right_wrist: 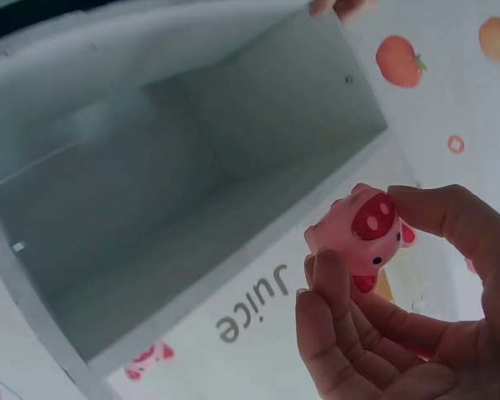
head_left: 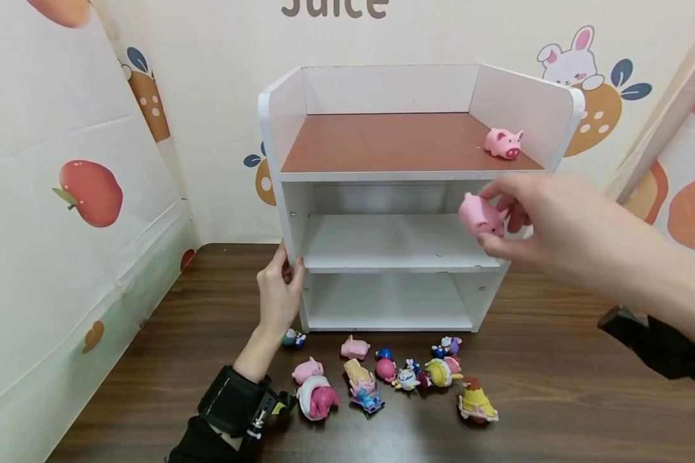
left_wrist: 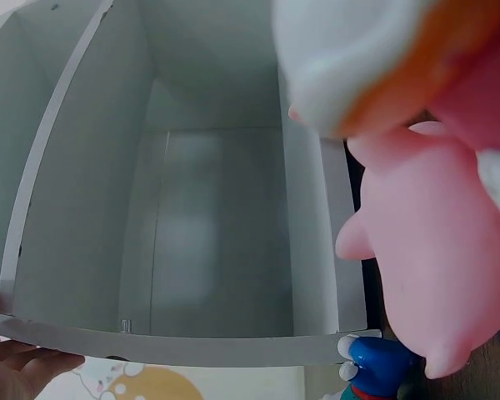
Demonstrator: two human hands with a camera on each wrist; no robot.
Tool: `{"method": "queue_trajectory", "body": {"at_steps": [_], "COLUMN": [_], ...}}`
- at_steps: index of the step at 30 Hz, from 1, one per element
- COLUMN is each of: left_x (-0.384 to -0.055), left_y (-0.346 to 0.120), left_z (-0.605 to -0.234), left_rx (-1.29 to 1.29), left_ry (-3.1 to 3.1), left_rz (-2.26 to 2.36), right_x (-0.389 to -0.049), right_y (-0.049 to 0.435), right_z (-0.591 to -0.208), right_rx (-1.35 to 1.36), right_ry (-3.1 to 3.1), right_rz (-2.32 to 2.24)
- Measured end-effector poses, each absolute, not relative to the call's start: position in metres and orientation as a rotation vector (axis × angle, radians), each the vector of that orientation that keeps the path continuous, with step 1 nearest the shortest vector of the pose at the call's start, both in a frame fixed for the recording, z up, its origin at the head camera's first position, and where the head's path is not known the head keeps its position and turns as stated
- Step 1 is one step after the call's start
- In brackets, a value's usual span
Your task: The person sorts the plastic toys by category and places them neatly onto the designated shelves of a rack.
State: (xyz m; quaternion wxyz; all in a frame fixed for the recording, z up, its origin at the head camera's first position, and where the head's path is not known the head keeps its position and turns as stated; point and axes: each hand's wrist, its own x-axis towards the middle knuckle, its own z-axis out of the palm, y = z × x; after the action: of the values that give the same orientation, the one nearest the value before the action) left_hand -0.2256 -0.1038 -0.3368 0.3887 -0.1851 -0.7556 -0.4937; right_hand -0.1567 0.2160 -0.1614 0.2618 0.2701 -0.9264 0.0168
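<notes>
My right hand [head_left: 546,222] pinches a small pink toy pig [head_left: 480,215] between thumb and fingers, in front of the right side of the shelf unit's middle level. The right wrist view shows that pig's red snout [right_wrist: 375,217] turned toward the camera. A second pink toy pig [head_left: 503,143] stands on the brown top board [head_left: 382,141], near its right wall. With my left hand [head_left: 280,289] I grip the left side panel of the white shelf unit [head_left: 390,269], thumb at the front edge and fingers along the outside.
Several small toys lie on the wooden table before the unit: pink pigs [head_left: 355,348], a white-and-pink figure [head_left: 318,399], a blue-and-purple figure [head_left: 364,389] and a yellow-dressed figure [head_left: 477,402]. A printed backdrop [head_left: 208,128] stands behind and at both sides.
</notes>
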Motion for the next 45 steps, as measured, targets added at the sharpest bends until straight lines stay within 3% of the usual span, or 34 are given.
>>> {"method": "queue_trajectory", "body": {"at_steps": [13,25,45], "left_x": [-0.226,-0.228,-0.226], "left_y": [-0.104,-0.104,-0.103], "left_z": [-0.338,-0.338,-0.338], "left_rx": [-0.497,-0.499,-0.483], "left_ry": [-1.907,-1.903,-1.932], "left_rz": [-1.247,-1.245,-1.243], "right_x": [-0.202,-0.209,-0.234], "right_y": [0.201,0.170,0.160], "right_z": [-0.115,-0.087,-0.084], "right_rx": [0.667,0.476,0.252], "right_ry": [-2.519,-2.773,-2.958], "right_rz": [0.009,0.092,0.209]}}
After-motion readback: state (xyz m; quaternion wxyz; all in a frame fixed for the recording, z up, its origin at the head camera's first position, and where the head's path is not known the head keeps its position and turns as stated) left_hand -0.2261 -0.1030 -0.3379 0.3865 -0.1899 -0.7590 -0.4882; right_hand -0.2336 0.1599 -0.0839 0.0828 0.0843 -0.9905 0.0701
